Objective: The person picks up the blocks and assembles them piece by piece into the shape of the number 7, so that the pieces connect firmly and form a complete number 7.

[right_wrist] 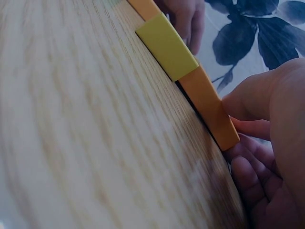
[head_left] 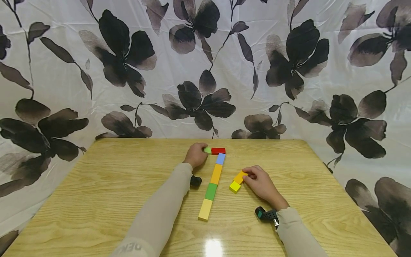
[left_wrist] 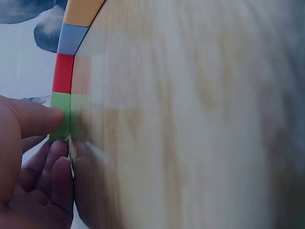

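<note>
Near the table's far edge my left hand point(head_left: 196, 155) pinches a light green block point(left_wrist: 60, 100) between thumb and fingers. That block lies end to end with a red block point(head_left: 218, 151). From the red one's right end a row runs toward me: a blue block point(head_left: 220, 159), an orange-yellow block point(head_left: 216, 174), a green block point(head_left: 211, 191) and a pale yellow block point(head_left: 205, 209). Right of the row, my right hand point(head_left: 261, 184) grips an orange block point(right_wrist: 207, 105) by its far end. A bright yellow block point(right_wrist: 167, 45) sits against the orange block's near end.
The blocks lie on a wood-grain table point(head_left: 112, 185). Behind it hangs a white cloth point(head_left: 250, 46) with dark flowers. A black wrist camera point(head_left: 195, 181) is on the left wrist, and a black strapped device point(head_left: 266, 214) on the right.
</note>
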`<state>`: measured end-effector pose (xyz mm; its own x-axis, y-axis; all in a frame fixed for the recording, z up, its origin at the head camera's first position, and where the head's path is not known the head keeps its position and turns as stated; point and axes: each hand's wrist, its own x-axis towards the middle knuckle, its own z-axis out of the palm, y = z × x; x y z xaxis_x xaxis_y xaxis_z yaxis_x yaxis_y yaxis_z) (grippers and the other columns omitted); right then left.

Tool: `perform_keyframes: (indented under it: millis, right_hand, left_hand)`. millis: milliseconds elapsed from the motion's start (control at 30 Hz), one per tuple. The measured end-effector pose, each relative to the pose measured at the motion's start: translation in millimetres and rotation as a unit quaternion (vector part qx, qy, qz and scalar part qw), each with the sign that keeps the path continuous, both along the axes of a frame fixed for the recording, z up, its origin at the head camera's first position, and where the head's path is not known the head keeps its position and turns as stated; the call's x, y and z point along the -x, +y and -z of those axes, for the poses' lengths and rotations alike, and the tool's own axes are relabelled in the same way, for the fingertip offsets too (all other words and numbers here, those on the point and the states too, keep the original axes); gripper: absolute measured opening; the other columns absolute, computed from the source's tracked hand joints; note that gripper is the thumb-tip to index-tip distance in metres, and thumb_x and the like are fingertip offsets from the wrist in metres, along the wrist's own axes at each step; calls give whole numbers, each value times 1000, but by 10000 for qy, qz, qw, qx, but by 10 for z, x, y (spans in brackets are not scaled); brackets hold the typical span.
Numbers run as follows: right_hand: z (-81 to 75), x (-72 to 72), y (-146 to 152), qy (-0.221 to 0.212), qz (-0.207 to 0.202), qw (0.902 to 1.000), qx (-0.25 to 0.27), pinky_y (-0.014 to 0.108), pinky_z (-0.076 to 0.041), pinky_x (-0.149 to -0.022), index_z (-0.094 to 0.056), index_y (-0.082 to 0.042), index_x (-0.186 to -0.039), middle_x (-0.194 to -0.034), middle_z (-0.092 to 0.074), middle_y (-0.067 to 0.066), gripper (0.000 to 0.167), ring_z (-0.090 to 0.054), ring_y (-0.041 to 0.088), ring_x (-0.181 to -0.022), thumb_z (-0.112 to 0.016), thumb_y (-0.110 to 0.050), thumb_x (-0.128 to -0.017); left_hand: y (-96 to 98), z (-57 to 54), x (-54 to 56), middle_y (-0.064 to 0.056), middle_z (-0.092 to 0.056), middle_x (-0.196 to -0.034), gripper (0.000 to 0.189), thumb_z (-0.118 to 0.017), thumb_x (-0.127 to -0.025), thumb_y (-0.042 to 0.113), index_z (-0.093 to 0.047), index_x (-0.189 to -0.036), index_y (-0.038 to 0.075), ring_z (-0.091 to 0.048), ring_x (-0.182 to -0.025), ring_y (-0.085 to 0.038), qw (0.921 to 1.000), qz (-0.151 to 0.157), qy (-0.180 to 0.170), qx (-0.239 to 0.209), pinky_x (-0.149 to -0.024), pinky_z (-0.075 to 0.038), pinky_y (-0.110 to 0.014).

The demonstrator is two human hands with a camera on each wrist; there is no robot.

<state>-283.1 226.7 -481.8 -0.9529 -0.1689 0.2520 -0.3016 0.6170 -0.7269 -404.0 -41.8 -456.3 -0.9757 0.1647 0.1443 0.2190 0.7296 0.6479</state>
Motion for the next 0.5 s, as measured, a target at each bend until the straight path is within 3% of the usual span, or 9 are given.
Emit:
perform_keyframes:
  millis: [200,500]
  right_hand:
    - [-4,7,3,19,50,10000,-52,42,-51,-90,-69,-5,-122,-118,-62,8,27,-61,22,-103,-67,-15,-98]
    - [-4,3,-1,10,68,10000,-23,41,-51,-89,-69,-5,-122,-117,-62,8,26,-61,21,-102,-67,-15,-98]
  left_hand:
    - [-8,-1,1,-13,-67,-122,41,-65,-90,-1,-65,-130,1,-60,-112,-28,9999,-1,69,-84,-102,-46,-40]
    - [-11,5,8,-13,-67,-123,40,-63,-90,-2,-65,-130,2,-60,-114,-27,9999,-16,60,-97,-102,-46,-40]
